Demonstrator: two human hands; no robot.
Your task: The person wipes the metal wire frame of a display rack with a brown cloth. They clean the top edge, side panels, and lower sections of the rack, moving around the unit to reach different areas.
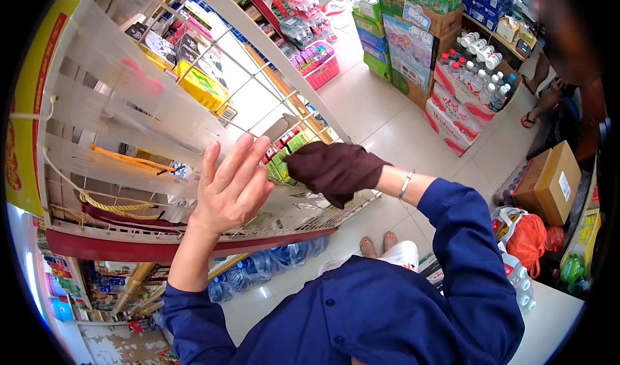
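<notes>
My left hand (236, 183) is raised with its fingers extended and holds nothing. Behind it hang bags or sheets of clear plastic (111, 98), blurred, against a white wire-grid rack (242, 84); I cannot tell whether the fingers touch them. A dark brown cloth (334, 169) covers my right hand (385, 177), which grips it; the fingers are hidden, and a silver bracelet (406, 185) circles the wrist. Just beyond the cloth, small green packets (283, 161) sit at the rack. To the left, an orange cord (131, 158) and a pale yellow cord (121, 206) hang from the grid.
Large water bottles (269, 268) lie under the rack's red lower edge (184, 246). On the tiled floor are a pink basket (323, 69) and stacked drink cartons (455, 115). At right are a cardboard box (547, 183), a red plastic bag (520, 244) and another person's legs (537, 89).
</notes>
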